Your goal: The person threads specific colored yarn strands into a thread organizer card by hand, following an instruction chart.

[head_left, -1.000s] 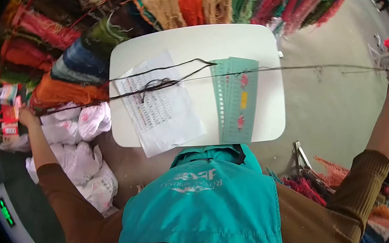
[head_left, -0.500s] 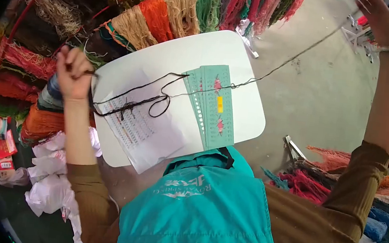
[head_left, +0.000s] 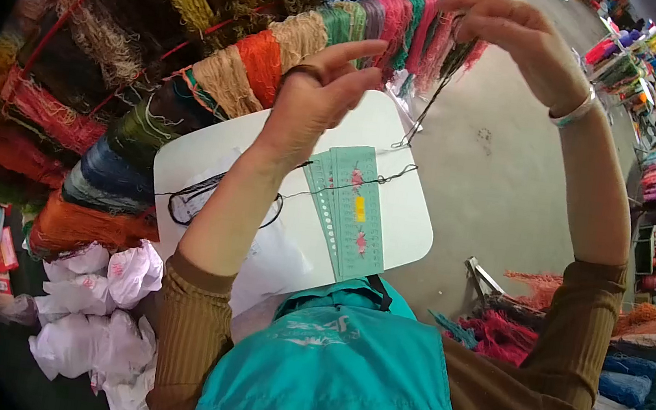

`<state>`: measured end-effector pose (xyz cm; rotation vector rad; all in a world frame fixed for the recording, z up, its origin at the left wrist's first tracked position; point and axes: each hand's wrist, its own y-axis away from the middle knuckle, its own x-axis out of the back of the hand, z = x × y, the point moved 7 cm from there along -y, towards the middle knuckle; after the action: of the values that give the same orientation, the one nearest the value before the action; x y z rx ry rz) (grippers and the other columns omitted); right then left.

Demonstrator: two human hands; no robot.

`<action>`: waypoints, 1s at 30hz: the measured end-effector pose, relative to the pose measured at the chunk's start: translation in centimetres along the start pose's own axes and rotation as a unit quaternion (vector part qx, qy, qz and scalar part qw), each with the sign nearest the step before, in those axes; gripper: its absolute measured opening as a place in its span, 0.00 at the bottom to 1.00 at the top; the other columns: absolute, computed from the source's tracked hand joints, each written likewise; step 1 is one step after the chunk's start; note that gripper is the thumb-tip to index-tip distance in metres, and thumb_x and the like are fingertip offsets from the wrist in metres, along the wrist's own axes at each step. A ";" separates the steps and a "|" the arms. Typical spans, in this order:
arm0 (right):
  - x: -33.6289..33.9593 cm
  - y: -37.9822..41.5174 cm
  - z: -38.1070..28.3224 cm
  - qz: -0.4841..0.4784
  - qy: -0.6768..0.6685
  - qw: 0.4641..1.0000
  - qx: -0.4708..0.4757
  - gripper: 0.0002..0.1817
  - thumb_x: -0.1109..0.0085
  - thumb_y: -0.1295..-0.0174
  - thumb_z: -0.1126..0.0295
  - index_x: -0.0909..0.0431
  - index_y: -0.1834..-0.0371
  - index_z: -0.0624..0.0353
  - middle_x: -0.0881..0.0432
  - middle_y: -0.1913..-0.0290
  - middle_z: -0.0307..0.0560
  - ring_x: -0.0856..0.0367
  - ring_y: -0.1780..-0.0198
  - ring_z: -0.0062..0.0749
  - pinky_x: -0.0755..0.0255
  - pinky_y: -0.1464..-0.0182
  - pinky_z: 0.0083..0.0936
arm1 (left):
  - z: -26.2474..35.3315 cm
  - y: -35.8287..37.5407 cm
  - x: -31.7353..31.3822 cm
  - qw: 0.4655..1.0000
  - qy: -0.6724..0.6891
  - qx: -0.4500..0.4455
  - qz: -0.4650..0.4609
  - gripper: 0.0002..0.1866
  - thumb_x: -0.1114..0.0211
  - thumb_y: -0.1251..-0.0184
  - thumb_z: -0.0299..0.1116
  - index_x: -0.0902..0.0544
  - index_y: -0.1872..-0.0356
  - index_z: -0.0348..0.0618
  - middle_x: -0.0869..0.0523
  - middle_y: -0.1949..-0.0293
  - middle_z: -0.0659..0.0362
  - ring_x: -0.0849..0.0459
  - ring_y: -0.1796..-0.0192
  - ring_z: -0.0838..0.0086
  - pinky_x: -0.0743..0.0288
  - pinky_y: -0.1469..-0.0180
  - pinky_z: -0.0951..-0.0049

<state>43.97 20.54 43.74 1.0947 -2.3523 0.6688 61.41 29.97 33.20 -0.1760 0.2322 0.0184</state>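
Observation:
My left hand (head_left: 312,101) is raised over the white board, thumb and index finger stretched out to the right. A dark strand loops round its other fingers, which look curled. Higher up on the right, my right hand (head_left: 519,48) pinches dark thread (head_left: 439,87), which hangs from its fingers to the board's far edge. More dark thread (head_left: 203,187) lies in loops on the left of the white board (head_left: 405,214). One thin strand crosses the green printed cards (head_left: 354,245), which bear pink flowers and a yellow label. White papers (head_left: 277,252) lie partly under my left forearm.
Hanks of coloured yarn (head_left: 259,65) hang on a rack with red bars beyond the board. White plastic bags (head_left: 94,340) sit at lower left. Red yarn (head_left: 500,337) and a metal stand leg (head_left: 483,277) are to the right. Grey floor (head_left: 468,198) lies beside the board.
My left hand has moved up and right from the board's left edge. My right hand has come inward from the upper right corner, and the once taut thread now hangs slack.

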 end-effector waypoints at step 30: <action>13.5 -2.9 5.1 0.219 -0.458 0.853 -0.123 0.17 0.58 0.35 0.66 0.46 0.83 0.44 0.52 0.88 0.28 0.57 0.89 0.17 0.59 0.87 0.19 | -4.8 3.3 11.6 0.994 -0.051 0.098 0.005 0.13 0.40 0.29 0.41 0.20 0.64 0.41 0.36 0.85 0.73 0.44 0.84 0.89 0.54 0.81 0.83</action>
<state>37.46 8.15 48.36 0.8505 -3.4394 -0.1085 71.44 32.35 25.36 0.0224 0.1323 0.0141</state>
